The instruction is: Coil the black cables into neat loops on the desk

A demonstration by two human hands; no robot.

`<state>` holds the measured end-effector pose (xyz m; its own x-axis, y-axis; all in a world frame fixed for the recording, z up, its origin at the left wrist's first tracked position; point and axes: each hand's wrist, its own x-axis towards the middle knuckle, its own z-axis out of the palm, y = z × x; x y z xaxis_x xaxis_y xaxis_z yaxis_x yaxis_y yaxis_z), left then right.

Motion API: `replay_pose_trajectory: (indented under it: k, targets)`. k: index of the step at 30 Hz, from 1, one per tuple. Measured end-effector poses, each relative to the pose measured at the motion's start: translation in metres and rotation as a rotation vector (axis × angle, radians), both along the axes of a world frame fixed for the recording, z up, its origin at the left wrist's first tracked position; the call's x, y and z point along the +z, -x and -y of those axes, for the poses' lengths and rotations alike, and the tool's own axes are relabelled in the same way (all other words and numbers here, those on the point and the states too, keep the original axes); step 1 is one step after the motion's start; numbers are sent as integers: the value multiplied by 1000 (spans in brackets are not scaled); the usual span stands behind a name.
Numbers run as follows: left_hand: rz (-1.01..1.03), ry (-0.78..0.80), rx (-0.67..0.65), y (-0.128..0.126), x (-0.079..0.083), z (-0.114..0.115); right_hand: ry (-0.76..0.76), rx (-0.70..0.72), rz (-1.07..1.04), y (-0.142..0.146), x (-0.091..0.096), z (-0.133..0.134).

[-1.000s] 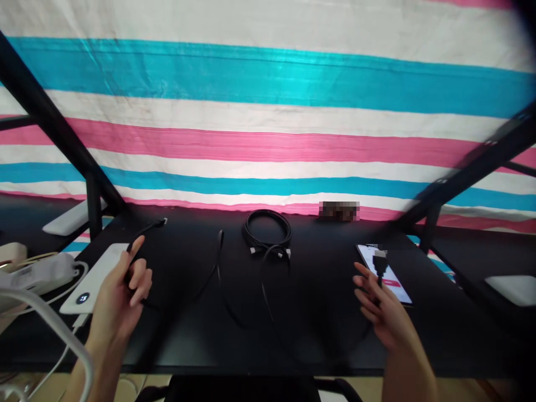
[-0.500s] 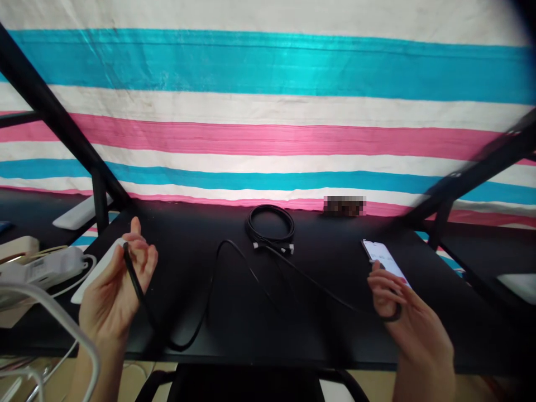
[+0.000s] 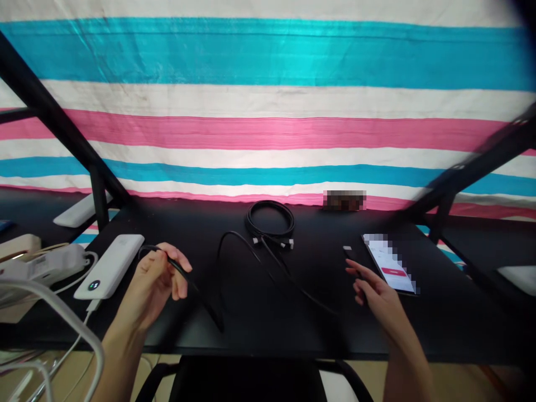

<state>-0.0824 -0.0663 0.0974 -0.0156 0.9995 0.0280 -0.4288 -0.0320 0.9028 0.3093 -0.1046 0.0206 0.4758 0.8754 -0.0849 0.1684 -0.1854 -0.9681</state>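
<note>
A loose black cable runs in bends across the desk between my two hands. My left hand is closed on one stretch of it, beside the white power bank. My right hand pinches the cable near its other end, where a plug with a light metal tip sticks out beyond the fingers. A phone lies just right of that hand, its screen lit. Between the hands, farther back, sits a coiled black cable with several light plugs at its front.
White chargers and a thick white cable crowd the left edge. Black slanted frame bars flank the desk. Behind it hangs a striped sheet. A blurred small object stands at the back, and a chair is at the front.
My left hand has moved right, away from the power bank, which now shows fully. My right hand has shifted left off the phone, and the plug tip now shows beyond its fingers.
</note>
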Motion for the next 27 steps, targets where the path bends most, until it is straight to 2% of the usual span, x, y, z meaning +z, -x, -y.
replay_pose_trajectory:
  k: [5, 10, 13, 16, 21, 27]
  targets:
    - [-23, -13, -150, -9, -4, 4, 19, 178, 181, 7, 6, 3]
    - [-75, 18, -372, -28, -8, 11, -61, 262, 387, 40, 1, -8]
    - [-118, 17, -510, -40, -11, 15, -79, 376, 378, 69, 4, -9]
    - [-184, -9, -620, -51, -10, 17, -60, 473, 315, 94, 16, -2]
    - [-255, -168, -640, -68, -5, 15, -92, 696, 147, 113, 40, 11]
    - [-204, -209, -572, -84, -10, 7, -83, 827, 17, 123, 36, 12]
